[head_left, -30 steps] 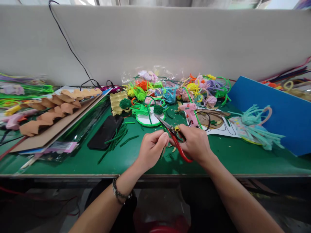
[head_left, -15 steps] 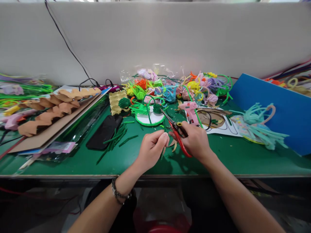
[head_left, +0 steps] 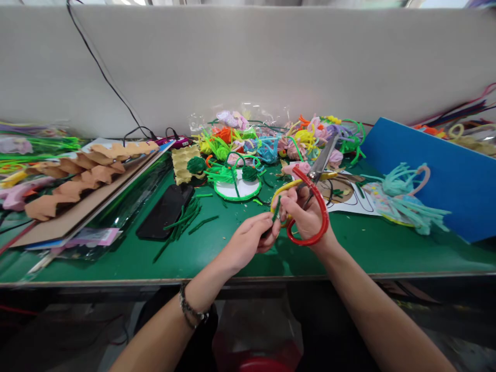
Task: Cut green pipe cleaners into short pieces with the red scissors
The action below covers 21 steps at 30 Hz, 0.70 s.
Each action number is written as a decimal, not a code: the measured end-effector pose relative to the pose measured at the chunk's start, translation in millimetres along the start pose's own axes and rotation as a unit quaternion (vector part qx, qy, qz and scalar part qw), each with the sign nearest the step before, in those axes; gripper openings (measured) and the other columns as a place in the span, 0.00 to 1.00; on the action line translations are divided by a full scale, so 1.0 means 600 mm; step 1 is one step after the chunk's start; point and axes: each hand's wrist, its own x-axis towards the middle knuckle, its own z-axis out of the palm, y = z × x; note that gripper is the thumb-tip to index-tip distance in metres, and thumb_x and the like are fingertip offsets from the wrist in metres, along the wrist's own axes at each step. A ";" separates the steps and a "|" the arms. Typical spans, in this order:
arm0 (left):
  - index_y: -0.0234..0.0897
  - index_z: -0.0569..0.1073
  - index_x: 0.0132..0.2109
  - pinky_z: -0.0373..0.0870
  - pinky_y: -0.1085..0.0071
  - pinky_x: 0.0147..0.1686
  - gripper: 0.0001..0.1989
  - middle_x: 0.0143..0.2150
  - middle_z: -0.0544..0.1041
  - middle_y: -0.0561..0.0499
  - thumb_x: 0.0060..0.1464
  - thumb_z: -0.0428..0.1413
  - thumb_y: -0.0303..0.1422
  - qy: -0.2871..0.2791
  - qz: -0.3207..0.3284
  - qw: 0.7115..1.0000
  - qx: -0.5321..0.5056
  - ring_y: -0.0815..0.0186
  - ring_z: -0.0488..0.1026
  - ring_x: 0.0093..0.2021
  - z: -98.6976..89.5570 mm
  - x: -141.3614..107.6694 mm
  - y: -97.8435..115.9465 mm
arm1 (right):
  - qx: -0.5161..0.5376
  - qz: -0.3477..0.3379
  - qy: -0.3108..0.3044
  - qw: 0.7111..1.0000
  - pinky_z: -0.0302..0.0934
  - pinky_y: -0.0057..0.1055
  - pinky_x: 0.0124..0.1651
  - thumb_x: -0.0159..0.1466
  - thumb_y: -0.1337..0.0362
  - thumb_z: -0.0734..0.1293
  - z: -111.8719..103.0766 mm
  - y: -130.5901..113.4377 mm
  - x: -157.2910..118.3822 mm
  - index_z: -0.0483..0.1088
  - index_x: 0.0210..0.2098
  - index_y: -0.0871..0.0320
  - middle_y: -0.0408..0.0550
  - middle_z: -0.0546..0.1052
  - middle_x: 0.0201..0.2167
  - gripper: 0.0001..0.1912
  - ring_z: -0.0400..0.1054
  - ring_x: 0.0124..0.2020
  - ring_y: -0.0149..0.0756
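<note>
My left hand is closed on a short dark green pipe cleaner that sticks up between its fingers. Beside it, my right hand holds scissors with red and yellow handles, blades pointing up and away. The right fingertips meet the left ones near the pipe cleaner. Beyond the hands lies a round white piece edged in green, with green pipe-cleaner tufts and a dark green ball on it. Cut green pipe cleaners lie to the left.
A black phone lies left of the hands, near egg-carton strips on cardboard. A pink glue gun is partly hidden behind the scissors. Colourful pipe-cleaner pieces heap along the wall. A blue board leans at right.
The scissors have swung up in my right hand, away from the pipe cleaner, blades now pointing up and right. My left hand has shifted right, and both hands' fingers now meet.
</note>
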 end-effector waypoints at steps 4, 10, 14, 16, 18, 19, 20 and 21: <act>0.35 0.59 0.24 0.39 0.80 0.13 0.09 0.13 0.45 0.63 0.49 0.44 0.34 0.004 -0.014 0.998 -0.061 0.79 0.40 0.12 0.004 0.002 -0.004 | 0.097 0.033 -0.057 0.993 0.59 0.24 0.17 0.51 0.56 0.66 0.002 -0.007 0.003 0.51 0.21 0.55 0.39 0.70 0.21 0.18 0.63 0.15 0.24; 0.36 0.58 0.25 0.40 0.80 0.12 0.08 0.12 0.48 0.64 0.49 0.45 0.35 0.015 -0.002 0.999 -0.038 0.79 0.41 0.12 0.000 0.005 -0.008 | 0.104 0.068 -0.062 0.990 0.61 0.23 0.16 0.52 0.58 0.66 0.001 0.001 0.001 0.50 0.22 0.55 0.37 0.70 0.20 0.17 0.65 0.15 0.25; 0.36 0.58 0.26 0.44 0.80 0.11 0.13 0.11 0.53 0.63 0.52 0.44 0.41 0.028 -0.013 0.998 0.053 0.78 0.45 0.11 -0.001 0.006 -0.015 | -0.024 0.012 -0.019 0.999 0.62 0.24 0.19 0.52 0.58 0.66 -0.004 0.009 -0.004 0.54 0.23 0.55 0.38 0.69 0.21 0.15 0.65 0.17 0.26; 0.36 0.58 0.27 0.45 0.80 0.11 0.14 0.11 0.55 0.63 0.53 0.43 0.42 0.037 -0.003 0.996 0.084 0.78 0.47 0.11 0.000 0.006 -0.017 | -0.088 -0.034 -0.012 0.995 0.61 0.25 0.21 0.54 0.59 0.65 -0.008 0.012 -0.005 0.55 0.24 0.55 0.38 0.68 0.21 0.13 0.65 0.18 0.26; 0.36 0.59 0.29 0.45 0.80 0.11 0.13 0.10 0.55 0.63 0.54 0.42 0.41 0.051 0.021 0.994 0.099 0.78 0.47 0.10 0.001 0.006 -0.017 | -0.180 -0.088 0.010 0.980 0.59 0.25 0.23 0.56 0.59 0.62 -0.012 0.013 -0.005 0.57 0.24 0.56 0.39 0.67 0.20 0.11 0.63 0.19 0.27; 0.36 0.59 0.31 0.45 0.80 0.10 0.13 0.10 0.55 0.63 0.55 0.41 0.41 0.063 0.038 0.992 0.102 0.77 0.47 0.10 0.001 0.005 -0.017 | -0.235 -0.119 0.023 0.965 0.58 0.25 0.23 0.58 0.59 0.61 -0.014 0.013 -0.004 0.58 0.24 0.56 0.39 0.67 0.19 0.10 0.62 0.19 0.27; 0.36 0.59 0.32 0.45 0.80 0.10 0.13 0.09 0.55 0.64 0.55 0.41 0.41 0.078 0.056 0.990 0.104 0.77 0.47 0.09 0.001 0.005 -0.016 | -0.290 -0.147 0.031 0.945 0.56 0.25 0.23 0.58 0.60 0.60 -0.016 0.013 -0.003 0.58 0.23 0.56 0.39 0.66 0.18 0.10 0.61 0.19 0.27; 0.36 0.59 0.33 0.45 0.80 0.10 0.13 0.09 0.54 0.64 0.56 0.40 0.41 0.096 0.072 0.987 0.106 0.77 0.47 0.09 0.001 0.004 -0.014 | -0.341 -0.170 0.032 0.924 0.54 0.25 0.23 0.59 0.60 0.59 -0.019 0.013 -0.002 0.58 0.23 0.56 0.40 0.66 0.18 0.10 0.60 0.19 0.27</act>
